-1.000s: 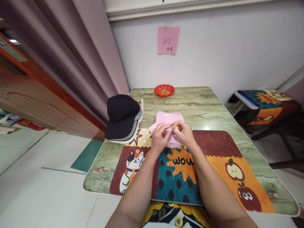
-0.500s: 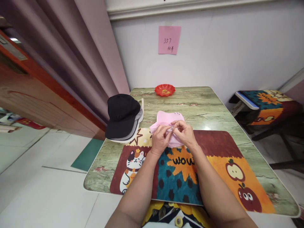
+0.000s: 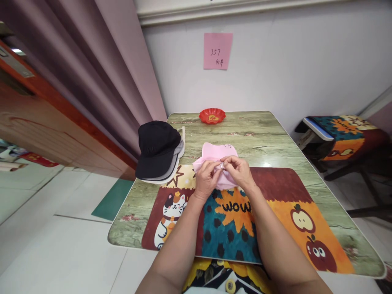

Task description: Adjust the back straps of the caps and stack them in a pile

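A pink cap (image 3: 218, 151) lies on the table with its brim pointing away from me, its near part over the edge of the patterned mat. My left hand (image 3: 207, 178) pinches the strap area of the cap from the left. From the right, my right hand (image 3: 239, 170) pinches the same area, its fingertips close to those of my left hand. A small pale or shiny piece (image 3: 222, 166) shows between the fingertips; its details are too small to tell.
Stacked caps, a black one (image 3: 157, 149) on top, sit at the table's left edge. A red scalloped dish (image 3: 212, 116) stands at the back. The mat (image 3: 284, 183) covers the front of the green table (image 3: 260, 134). A stool (image 3: 349, 130) stands to the right.
The fingers have shifted very slightly around the small piece at the strap. The pink cap and the stacked caps stay in place.
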`<state>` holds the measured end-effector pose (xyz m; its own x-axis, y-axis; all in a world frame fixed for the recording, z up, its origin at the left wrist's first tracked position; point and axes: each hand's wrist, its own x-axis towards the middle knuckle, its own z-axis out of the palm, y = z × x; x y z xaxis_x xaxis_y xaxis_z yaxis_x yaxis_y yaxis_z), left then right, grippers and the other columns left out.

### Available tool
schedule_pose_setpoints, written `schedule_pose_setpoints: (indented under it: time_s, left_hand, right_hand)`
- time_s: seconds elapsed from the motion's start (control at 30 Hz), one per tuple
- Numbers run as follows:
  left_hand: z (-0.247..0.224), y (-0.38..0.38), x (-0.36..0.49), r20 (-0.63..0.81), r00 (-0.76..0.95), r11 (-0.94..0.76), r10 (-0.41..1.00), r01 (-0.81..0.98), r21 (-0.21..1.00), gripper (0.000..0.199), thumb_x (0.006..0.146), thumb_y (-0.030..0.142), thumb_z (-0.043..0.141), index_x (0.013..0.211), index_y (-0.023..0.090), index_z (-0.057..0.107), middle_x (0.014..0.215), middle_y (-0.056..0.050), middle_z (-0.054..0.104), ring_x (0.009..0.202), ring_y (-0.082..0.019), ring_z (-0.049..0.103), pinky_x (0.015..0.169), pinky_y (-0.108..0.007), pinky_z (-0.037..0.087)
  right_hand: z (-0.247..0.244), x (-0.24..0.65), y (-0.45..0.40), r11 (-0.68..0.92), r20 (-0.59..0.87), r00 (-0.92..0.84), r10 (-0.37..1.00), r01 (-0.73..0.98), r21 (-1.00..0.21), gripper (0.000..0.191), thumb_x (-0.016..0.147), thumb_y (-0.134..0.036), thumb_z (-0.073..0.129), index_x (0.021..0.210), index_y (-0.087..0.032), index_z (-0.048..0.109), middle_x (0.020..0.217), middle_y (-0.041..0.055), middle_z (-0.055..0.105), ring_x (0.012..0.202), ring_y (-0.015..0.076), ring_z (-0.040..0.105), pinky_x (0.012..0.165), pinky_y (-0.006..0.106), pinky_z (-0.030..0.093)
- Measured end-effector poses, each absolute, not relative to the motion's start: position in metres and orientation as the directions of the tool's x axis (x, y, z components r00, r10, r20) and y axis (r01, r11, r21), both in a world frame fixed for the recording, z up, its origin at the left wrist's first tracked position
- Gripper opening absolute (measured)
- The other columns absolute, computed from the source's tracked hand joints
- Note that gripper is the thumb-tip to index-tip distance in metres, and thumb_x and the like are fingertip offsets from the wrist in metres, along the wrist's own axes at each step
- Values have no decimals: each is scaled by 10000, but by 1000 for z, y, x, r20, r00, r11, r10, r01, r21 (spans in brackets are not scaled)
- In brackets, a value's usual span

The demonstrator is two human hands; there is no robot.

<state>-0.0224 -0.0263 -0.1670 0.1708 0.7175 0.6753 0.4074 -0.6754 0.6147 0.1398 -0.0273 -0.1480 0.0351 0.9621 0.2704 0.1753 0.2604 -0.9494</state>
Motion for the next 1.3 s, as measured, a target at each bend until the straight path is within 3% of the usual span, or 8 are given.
schedule_pose_setpoints:
  time_s: [0.23, 0.6, 0.8, 1.07, 1.3]
  left_hand:
    - [-169, -25, -23, 651, 167, -659, 741, 369, 656, 198, 911, 203, 652, 1105, 206, 693, 1024, -58, 682, 669, -100, 586, 673, -257, 532]
    - [-172, -20, -25, 617, 224, -655, 754, 310, 689, 226, 901, 169, 645, 1118, 210, 696, 1037, -55, 639, 711, -106, 586, 696, -259, 526]
    - [-173, -19, -27, 597, 238, -643, 766, 304, 703, 237, 889, 157, 646, 1115, 209, 697, 1071, -62, 637, 716, -106, 583, 699, -259, 527]
    - [-173, -19, -27, 563, 242, -612, 790, 270, 743, 236, 884, 161, 655, 1111, 211, 694, 1058, -62, 649, 721, -112, 595, 671, -252, 529]
    - [-171, -20, -24, 574, 185, -603, 797, 252, 756, 226, 885, 163, 667, 1104, 207, 700, 1039, -56, 653, 688, -93, 593, 635, -228, 527]
  right_hand:
    - [-144, 139, -28, 346, 363, 10, 932, 283, -895, 137, 819, -293, 626, 711, -212, 601, 954, 81, 729, 800, 193, 671, 705, 308, 518]
    - [-142, 152, -26, 537, 528, -170, 832, 482, -692, 73, 850, -179, 571, 807, -229, 602, 931, 70, 685, 890, 214, 655, 824, 340, 501]
    - [-143, 154, -24, 564, 525, -247, 815, 547, -619, 110, 912, -178, 527, 844, -237, 590, 954, 75, 663, 909, 216, 641, 840, 337, 493]
    - [-143, 156, -24, 551, 502, -252, 827, 541, -635, 124, 925, -207, 530, 821, -238, 592, 924, 71, 661, 869, 215, 641, 802, 331, 483]
    - [-142, 151, -27, 455, 425, -172, 889, 445, -772, 92, 900, -251, 559, 815, -237, 593, 864, 42, 690, 748, 189, 641, 733, 313, 485]
